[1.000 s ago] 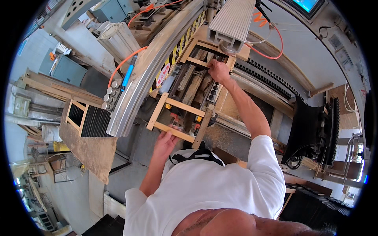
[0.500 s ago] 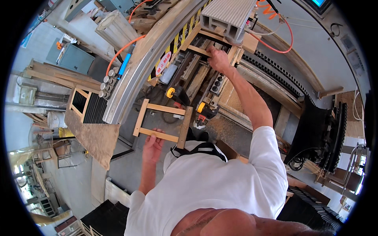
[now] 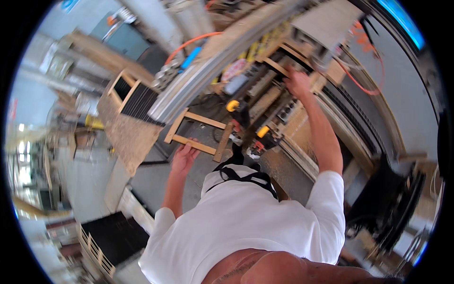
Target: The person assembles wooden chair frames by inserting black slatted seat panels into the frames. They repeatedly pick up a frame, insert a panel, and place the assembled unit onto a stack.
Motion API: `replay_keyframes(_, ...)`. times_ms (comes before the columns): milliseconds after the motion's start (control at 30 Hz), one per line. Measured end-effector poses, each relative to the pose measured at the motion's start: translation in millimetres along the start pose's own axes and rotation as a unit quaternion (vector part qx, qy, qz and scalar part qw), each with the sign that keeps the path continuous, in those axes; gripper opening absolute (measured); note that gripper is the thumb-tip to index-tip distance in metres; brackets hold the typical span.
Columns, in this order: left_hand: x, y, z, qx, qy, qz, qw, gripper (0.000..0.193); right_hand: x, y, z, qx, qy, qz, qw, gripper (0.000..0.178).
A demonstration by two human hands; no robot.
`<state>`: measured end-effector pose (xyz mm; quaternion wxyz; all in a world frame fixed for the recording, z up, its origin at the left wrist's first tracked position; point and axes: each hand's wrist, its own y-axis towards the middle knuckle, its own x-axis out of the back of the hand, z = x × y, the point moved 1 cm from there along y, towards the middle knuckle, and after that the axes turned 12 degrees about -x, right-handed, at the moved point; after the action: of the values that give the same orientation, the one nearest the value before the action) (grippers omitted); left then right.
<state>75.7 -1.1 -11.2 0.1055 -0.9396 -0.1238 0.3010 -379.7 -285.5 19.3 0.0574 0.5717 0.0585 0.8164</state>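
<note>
My left hand (image 3: 185,157) grips the near rail of a small light-wood frame (image 3: 205,120), its fingers closed around it. The frame has two rails joined to two end bars and hangs left of the machine's yellow-topped clamps. My right arm reaches forward to the far part of the machine. There my right hand (image 3: 298,83) is closed on the end of a rail of a second wooden frame (image 3: 276,66), which lies on the machine bed under a grey ribbed housing (image 3: 326,21). The fingertips are partly hidden and blurred.
A curved metal guard rail (image 3: 189,83) runs along the machine's left side. Beyond it, black-slatted wooden frames (image 3: 140,100) are stacked on a brown board (image 3: 124,130). Clamps with yellow tops (image 3: 262,132) stand close in front of me. An orange hose (image 3: 182,45) loops above the rail.
My head has turned, so the whole scene is shifted and blurrier. My left hand has carried its wooden frame leftward, away from the clamps. My right hand stays at the other frame.
</note>
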Motion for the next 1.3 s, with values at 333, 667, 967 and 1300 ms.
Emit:
replay_keyframes(333,27,-35,-43,-0.067,0.054,-0.083,0.993,0.032,-1,-4,-5,0.050,0.068,-0.027,0.996,0.048)
replay_keyframes(667,86,-32,-146,-0.208,0.083,-0.082,0.971,0.028,16,-10,14,-0.022,0.031,0.011,0.999,0.053)
replay_keyframes(967,183,103,-292,-0.257,0.102,-0.048,0.960,0.025,45,-56,66,-0.057,0.184,-0.121,0.974,0.044)
replay_keyframes(1300,232,259,-364,-0.129,0.376,-0.181,0.899,0.034,55,-179,158,-0.211,0.272,-0.116,0.931,0.029)
